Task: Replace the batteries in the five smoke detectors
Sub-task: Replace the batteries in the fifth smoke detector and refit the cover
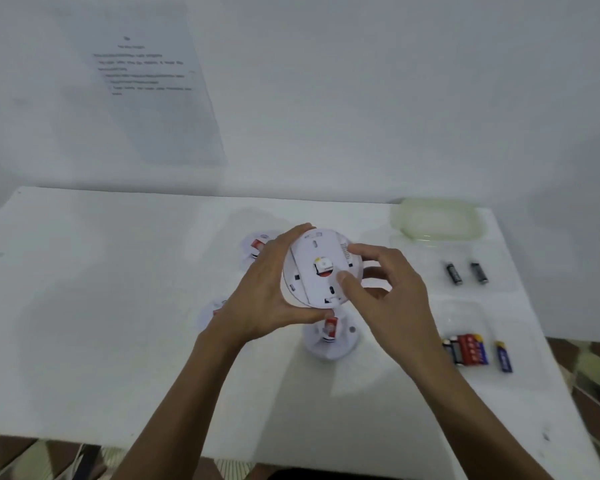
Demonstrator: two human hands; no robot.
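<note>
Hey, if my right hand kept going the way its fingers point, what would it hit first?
The right hand points left at the lifted smoke detector, which its thumb and fingertips touch; the left hand grips the far side. Depth is unclear beyond that.

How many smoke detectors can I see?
4. The held detector is between left hand and right hand; the near detector lies below it; the far detector peeks past the left hand; the left detector shows beside the left wrist. A fifth may be hidden.
</note>
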